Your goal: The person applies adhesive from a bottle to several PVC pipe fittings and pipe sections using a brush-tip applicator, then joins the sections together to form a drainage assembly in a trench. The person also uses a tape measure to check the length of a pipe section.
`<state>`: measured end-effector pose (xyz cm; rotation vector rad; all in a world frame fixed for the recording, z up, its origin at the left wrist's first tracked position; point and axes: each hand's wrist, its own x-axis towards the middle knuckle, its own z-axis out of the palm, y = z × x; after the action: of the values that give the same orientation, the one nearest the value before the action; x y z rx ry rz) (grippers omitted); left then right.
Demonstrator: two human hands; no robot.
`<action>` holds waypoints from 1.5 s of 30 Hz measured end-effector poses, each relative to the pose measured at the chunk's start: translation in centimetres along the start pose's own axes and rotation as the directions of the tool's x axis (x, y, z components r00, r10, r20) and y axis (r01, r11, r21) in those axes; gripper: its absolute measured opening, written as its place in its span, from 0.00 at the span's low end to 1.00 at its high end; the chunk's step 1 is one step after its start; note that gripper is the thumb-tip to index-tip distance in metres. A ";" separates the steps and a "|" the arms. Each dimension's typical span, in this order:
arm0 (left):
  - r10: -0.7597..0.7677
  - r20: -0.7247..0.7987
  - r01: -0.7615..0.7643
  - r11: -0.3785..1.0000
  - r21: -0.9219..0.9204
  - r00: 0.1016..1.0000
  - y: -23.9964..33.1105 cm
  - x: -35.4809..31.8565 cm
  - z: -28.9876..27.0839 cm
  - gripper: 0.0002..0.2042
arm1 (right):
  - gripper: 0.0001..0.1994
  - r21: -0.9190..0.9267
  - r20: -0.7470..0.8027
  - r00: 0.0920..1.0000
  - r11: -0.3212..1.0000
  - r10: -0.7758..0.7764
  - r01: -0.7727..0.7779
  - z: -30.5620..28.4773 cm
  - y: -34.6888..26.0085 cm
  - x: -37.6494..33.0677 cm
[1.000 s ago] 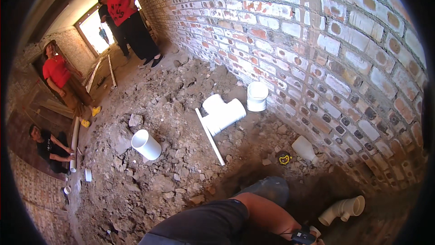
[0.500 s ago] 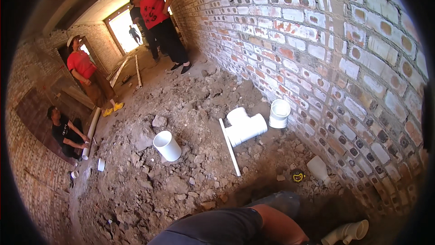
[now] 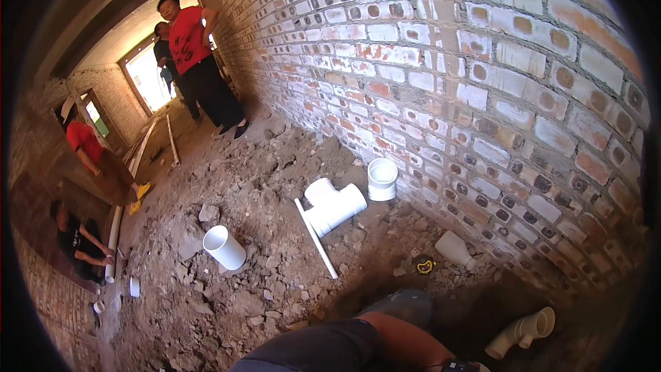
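Neither of my hands shows. A dark-clothed limb of mine [image 3: 303, 348] comes in at the lower edge, and bare skin [image 3: 403, 341] runs down to a small black item [image 3: 458, 366] at the frame's bottom. Beyond lies a white pipe tee [image 3: 337, 208] on the soil, with a thin white rod [image 3: 317, 240] along its left side. Against the wall stands a short white fitting [image 3: 382, 181]. A white pipe piece [image 3: 225, 248] leans to the left. A black and yellow tape measure [image 3: 424, 264] and a pale bottle-shaped item [image 3: 454, 251] lie on the right.
A whitewashed brick wall [image 3: 482, 124] borders the right. Rubble and loose soil [image 3: 268, 289] cover the ground. A cream branched fitting [image 3: 521, 334] rests lower right. At far left a crouching person [image 3: 79, 241] holds a long white pipe [image 3: 112, 245]; other people stand behind.
The view has swung right, so the pipe fittings and people sit farther left. The small black item at the lower edge has come into sight. The fittings keep their places on the ground.
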<state>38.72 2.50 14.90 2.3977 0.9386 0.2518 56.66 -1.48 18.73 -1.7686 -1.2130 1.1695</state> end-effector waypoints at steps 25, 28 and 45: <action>0.085 0.371 -0.149 0.978 0.148 0.925 4.1 0.5 -3.6 0.20 | 0.10 0.222 0.143 0.964 0.957 -0.223 0.189 0.4 3.5 1.2; 0.089 0.392 -0.152 0.979 0.134 0.916 3.9 0.4 -3.2 0.19 | 0.11 0.212 0.141 0.968 0.961 -0.209 0.177 0.3 3.5 1.0; 0.098 0.428 -0.166 0.978 0.125 0.898 3.6 -0.1 -2.7 0.16 | 0.11 0.157 0.209 0.949 0.966 -0.235 0.204 1.7 4.1 0.9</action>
<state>39.75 1.43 19.15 2.5174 0.6130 -0.2971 56.55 -1.93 14.20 -1.3896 -1.3894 1.3112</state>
